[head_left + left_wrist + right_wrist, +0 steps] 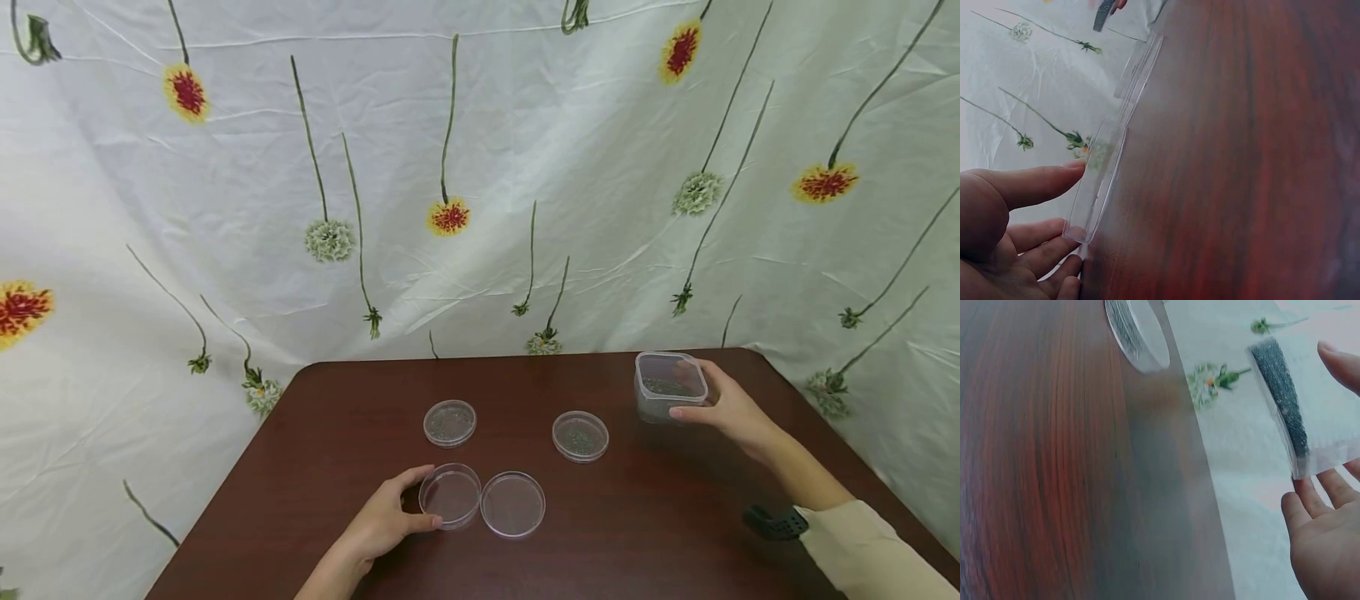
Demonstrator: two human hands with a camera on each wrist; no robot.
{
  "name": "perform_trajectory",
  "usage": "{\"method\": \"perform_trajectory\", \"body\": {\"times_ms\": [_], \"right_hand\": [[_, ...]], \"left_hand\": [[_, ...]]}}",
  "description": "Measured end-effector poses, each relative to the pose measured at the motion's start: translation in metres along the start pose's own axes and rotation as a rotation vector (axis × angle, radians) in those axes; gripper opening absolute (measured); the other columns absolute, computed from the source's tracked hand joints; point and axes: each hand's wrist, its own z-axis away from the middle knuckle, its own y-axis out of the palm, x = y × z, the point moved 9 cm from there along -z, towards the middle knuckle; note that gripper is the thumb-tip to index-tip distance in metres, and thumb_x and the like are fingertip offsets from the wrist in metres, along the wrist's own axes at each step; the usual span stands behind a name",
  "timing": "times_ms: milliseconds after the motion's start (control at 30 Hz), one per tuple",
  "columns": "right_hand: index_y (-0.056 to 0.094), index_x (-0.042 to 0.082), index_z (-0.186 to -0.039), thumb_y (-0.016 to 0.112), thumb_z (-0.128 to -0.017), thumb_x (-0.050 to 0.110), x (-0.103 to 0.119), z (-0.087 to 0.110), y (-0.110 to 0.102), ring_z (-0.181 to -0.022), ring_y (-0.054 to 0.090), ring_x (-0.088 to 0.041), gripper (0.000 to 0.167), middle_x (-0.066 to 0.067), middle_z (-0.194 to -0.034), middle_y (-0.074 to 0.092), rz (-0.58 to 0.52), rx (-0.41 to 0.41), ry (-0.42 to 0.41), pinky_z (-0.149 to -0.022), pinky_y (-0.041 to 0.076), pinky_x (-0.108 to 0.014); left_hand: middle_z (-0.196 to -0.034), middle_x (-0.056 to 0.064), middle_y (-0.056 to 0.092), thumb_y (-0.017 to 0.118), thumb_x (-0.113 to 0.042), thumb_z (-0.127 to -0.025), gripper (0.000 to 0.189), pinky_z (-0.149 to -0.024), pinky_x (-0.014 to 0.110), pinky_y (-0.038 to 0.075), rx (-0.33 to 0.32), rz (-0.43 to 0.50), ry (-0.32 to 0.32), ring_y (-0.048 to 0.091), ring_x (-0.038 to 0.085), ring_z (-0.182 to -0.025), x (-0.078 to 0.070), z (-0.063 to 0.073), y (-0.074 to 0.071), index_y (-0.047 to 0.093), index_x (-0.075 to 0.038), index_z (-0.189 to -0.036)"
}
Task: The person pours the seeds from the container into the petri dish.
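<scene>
Curling fingers (1336, 489), right hand (733, 410) grips clear square plastic tub (654, 409), frame's right. Left hand (384, 518) pinches clear round plastic dish (450, 493), lower centre.

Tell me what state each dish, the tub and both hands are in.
Left hand, holding the near left dish.
Near left dish, no grains visible inside.
Near right dish, flat, no grains visible.
Far left dish, some grains inside.
Far right dish, some grains inside.
Tub, partly filled with dark grains.
Right hand, gripping the tub.
</scene>
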Motion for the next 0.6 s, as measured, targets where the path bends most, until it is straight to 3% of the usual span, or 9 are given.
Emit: {"method": "perform_trajectory", "body": {"times_ms": [333,600], "right_hand": [[0.032,-0.004,-0.153,0.082,-0.088,0.003,0.014,-0.012,0.027,-0.14,0.038,-0.044,0.082,-0.026,-0.152,0.041,0.015,0.043,-0.039,-0.088,0.052,-0.023],[0.035,-0.004,-0.149,0.086,-0.084,0.002,0.021,-0.024,0.051,-0.14,0.039,-0.045,0.083,-0.027,-0.151,0.042,0.003,0.085,-0.058,-0.088,0.053,-0.025]], "left_hand": [[-0.153,0.026,0.046,0.09,-0.012,-0.078,0.081,-0.11,0.077,0.017,0.012,0.007,-0.006,0.023,0.058,-0.145,0.002,0.002,0.0,0.053,-0.002,-0.148],[-0.153,0.026,0.046,0.09,-0.012,-0.077,0.081,-0.11,0.076,0.018,0.007,0.006,-0.006,0.023,0.058,-0.145,0.002,0.0,0.0,0.053,-0.002,-0.149]]}}
